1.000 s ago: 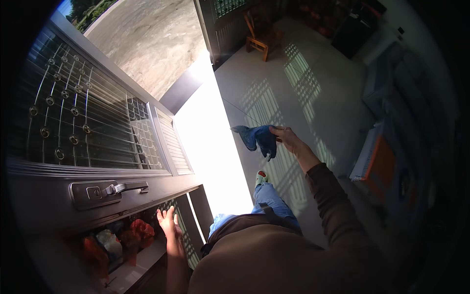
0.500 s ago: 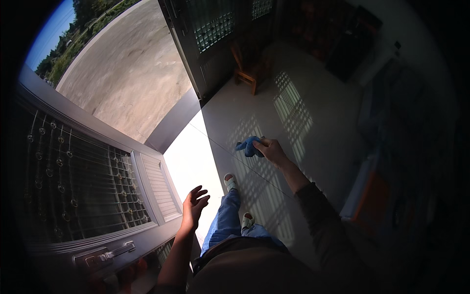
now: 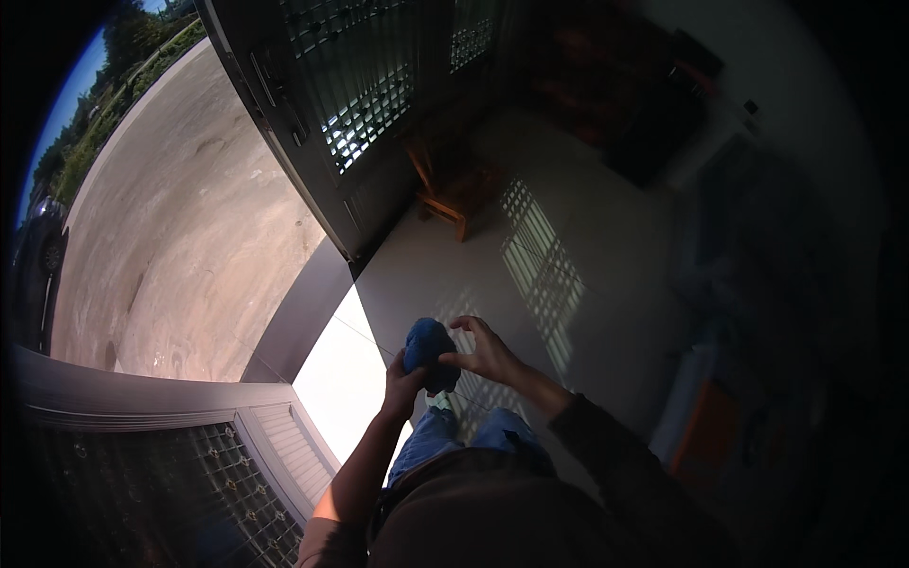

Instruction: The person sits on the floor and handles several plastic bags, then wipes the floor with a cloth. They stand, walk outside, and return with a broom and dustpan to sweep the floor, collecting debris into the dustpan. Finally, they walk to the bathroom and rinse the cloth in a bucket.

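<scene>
A bunched blue cloth [image 3: 430, 343] is held in front of my body, above my legs. My left hand [image 3: 404, 386] is closed round its lower left side. On the other side of the cloth, my right hand [image 3: 490, 356] has its thumb and fingers spread apart. The thumb tip is at the cloth's right edge; whether it touches cannot be told. Much of the cloth's lower part is covered by the fingers of my left hand.
An open grey door leaf [image 3: 270, 431] with a patterned glass panel stands at the lower left. Another dark door leaf [image 3: 284, 114] is at the top. A wooden chair [image 3: 445, 204] stands behind it. At right, an orange panel [image 3: 705, 421] shows dimly. Outside, a dark car [image 3: 43, 260] is parked.
The cloth has passed from my right hand to my left, nearer my body. My right hand has opened beside it. The view has turned, showing more of the outside and the dark door leaf.
</scene>
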`<state>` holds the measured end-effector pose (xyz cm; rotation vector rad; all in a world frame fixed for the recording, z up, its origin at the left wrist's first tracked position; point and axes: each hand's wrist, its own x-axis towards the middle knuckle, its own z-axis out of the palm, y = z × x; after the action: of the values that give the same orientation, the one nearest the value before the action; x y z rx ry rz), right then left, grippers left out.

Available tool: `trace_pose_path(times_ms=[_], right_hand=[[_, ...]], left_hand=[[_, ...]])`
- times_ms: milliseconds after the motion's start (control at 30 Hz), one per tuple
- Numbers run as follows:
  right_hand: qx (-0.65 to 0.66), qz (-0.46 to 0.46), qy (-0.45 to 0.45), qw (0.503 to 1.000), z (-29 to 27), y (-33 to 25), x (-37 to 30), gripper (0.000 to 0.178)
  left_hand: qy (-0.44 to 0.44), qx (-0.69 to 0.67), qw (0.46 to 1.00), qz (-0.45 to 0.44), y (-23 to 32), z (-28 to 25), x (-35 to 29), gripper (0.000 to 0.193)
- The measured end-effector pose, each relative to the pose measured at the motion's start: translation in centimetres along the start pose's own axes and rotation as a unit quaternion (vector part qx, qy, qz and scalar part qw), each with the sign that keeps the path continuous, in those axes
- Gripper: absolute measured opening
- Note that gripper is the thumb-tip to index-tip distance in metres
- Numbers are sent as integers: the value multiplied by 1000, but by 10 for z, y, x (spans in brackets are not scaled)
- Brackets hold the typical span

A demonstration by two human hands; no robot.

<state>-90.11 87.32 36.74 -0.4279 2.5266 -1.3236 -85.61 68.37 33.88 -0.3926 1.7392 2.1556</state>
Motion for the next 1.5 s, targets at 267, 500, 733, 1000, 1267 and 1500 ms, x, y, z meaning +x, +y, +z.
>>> trace_pose_path(times_ms=[267, 500, 733, 1000, 1267, 1500], right_hand=[[497, 219, -34, 839, -26, 82, 115, 40], [554, 295, 104, 772, -113, 161, 279, 43], [155, 369, 57, 915, -180, 175, 446, 71], [293, 208, -70, 931, -63, 155, 475, 23], [129, 62, -380, 914, 69, -25, 496, 31], [178, 99, -303, 931, 197, -116, 564, 11]], left_hand=[[-48, 4, 995, -88, 80, 34, 127, 64], [59, 89, 994, 9, 123, -2, 196, 58], [243, -46, 967, -63, 143, -24, 204, 46], [478, -148, 865, -45, 166, -90, 205, 31], [505, -192, 835, 103, 178, -213, 187, 54], [562, -227, 794, 30, 219, -351, 162, 37]])
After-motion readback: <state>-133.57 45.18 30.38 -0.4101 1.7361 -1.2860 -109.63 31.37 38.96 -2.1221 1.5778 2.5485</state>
